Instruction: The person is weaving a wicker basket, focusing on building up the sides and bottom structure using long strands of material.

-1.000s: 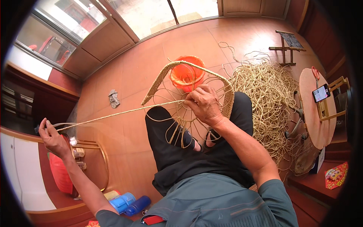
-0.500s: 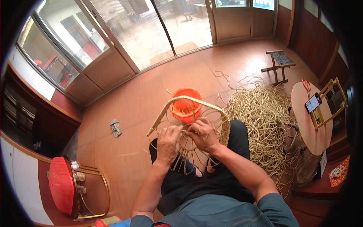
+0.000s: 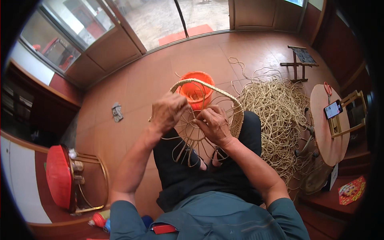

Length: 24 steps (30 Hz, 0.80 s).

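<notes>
A half-woven basket [image 3: 239, 114] rests over my lap, its bare wire ribs [image 3: 191, 139] fanning out from a ring and straw-coloured cord woven along its curved rim. My left hand [image 3: 168, 113] is closed in a pinch by the upper left of the ribs, on what looks like a thin strand of cord. My right hand [image 3: 215, 125] grips the ribs near the centre, thumb and fingers pressed together. Both hands hide part of the frame. Just beyond the rim stands an orange bucket [image 3: 197, 75] with some cord in it.
A large heap of straw cord [image 3: 274, 120] lies right of my knee. Farther right are a round table [image 3: 340, 148] with a phone [image 3: 333, 109] and scissors [image 3: 328, 89], and a folding stool [image 3: 300, 60]. A grey rag [image 3: 117, 112] and red-seated chair [image 3: 59, 178] are at left.
My left hand has drawn away from my right, up and to the left. My right hand stays on the frame. The whole view has shifted slightly.
</notes>
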{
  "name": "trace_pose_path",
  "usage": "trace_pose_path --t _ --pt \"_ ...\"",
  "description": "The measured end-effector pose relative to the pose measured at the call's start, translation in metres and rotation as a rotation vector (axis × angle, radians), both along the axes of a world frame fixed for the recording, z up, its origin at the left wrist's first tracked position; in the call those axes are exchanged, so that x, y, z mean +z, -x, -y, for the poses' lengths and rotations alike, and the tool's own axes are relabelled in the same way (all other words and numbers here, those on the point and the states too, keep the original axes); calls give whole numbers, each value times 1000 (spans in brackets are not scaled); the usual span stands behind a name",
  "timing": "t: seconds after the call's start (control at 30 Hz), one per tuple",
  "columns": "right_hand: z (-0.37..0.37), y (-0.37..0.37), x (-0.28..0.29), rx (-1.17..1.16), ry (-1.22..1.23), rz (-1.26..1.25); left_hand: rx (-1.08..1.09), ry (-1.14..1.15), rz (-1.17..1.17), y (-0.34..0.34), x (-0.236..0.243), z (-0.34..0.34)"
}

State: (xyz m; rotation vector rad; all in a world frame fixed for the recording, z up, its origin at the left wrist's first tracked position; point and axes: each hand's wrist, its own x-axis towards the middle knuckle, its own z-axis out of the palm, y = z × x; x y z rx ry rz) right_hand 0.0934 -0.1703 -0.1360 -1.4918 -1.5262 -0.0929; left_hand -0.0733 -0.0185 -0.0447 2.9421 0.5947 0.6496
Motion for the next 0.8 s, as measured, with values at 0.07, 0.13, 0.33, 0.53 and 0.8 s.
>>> trace_pose_path --t 0.07,0.13,0.33,0.53,0.8 --pt "1 1 2 10 37 -11 -9 -106 33 -8 14 -12" --pt "1 1 5 -1 -17 6 7 -123 75 -16 28 -24" --pt "2 2 8 -2 -3 8 26 -122 176 -35 32 -41" --pt "5 1 8 16 -5 10 55 18 223 -41 23 -37" --pt "23 0 11 66 22 37 6 -34 164 -32 41 -16"
